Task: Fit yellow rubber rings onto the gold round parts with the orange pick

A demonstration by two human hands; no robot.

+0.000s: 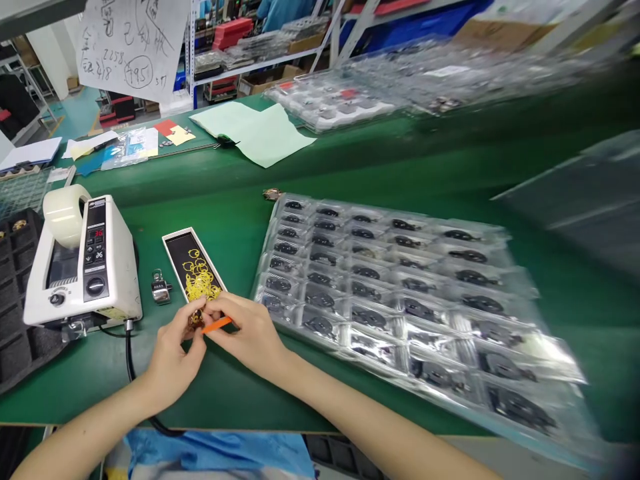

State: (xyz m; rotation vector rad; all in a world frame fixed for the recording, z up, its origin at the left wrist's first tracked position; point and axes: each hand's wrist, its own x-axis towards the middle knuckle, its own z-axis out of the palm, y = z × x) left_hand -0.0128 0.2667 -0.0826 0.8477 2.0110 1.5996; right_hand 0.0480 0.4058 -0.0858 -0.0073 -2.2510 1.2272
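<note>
My left hand (173, 357) is closed around a small dark, gold-toned part (195, 321), pinched between thumb and fingers. My right hand (253, 328) is closed on a thin orange stick-like tool (218, 325), and its fingertips meet the part. The fingers cover much of that part, so its kind cannot be made out. Just beyond both hands lies a narrow white box (178, 234) with a dark inside. Many thin yellow rings (202, 284) are heaped at its near end, with a few loose ones farther up.
Left of the box are a metal tally counter (161, 288) and a white tape dispenser (113, 267). A large clear tray (345, 327) with dark parts in rows covers the right side. Green paper (270, 137) and more trays (325, 103) lie behind. A dark compartment tray (17, 313) sits far left.
</note>
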